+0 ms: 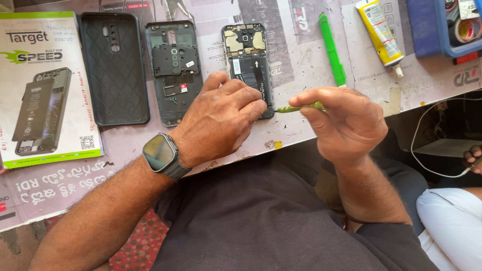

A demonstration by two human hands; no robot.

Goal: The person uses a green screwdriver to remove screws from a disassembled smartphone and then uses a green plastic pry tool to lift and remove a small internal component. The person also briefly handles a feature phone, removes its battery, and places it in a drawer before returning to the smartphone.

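Observation:
An opened phone (248, 55) lies on the table with its battery and circuit board showing. My left hand (221, 118) rests on its lower part, fingers pressed down, covering the bottom end. My right hand (344, 123) grips a thin green tool (298, 107) whose tip touches the phone's lower right edge beside my left fingertips. A dark watch (160, 153) is on my left wrist.
To the left lie a grey phone back frame (173, 70), a black textured case (114, 68) and a green-and-white box (42, 85). A green pen-like tool (332, 50), a yellow-and-white glue tube (380, 32) and a blue tray (442, 25) sit at the back right. Another person's hand (473, 158) is at far right.

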